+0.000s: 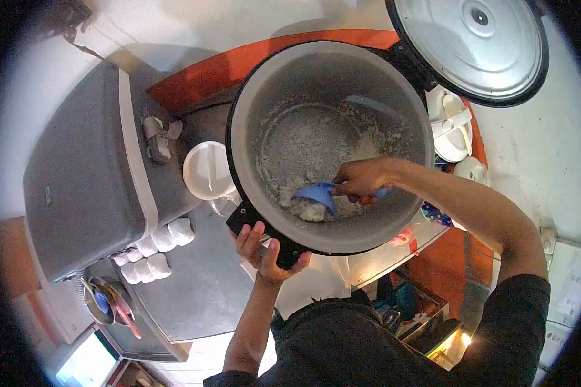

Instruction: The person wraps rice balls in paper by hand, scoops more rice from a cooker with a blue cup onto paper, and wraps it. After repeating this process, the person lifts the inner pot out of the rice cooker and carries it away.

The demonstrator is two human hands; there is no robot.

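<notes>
One blue scoop [315, 194]: gripped by the right hand [360, 183] — white rice [308, 210] touched, left of the grip.
Pot handle [241, 218]: clasped by the left hand [266, 250] — pot [400, 109], with scoop inside, beyond this grip.

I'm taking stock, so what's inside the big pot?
Inside the pot: scattered white bits and a blue scoop in the right hand. Hand and scoop hide whatever lies beneath.

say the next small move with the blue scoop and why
Probably push the scoop gently into the rice: it is bunched at the scoop's mouth, with more across the pot; the right grip holds the scoop, the left grip a black handle.
</notes>
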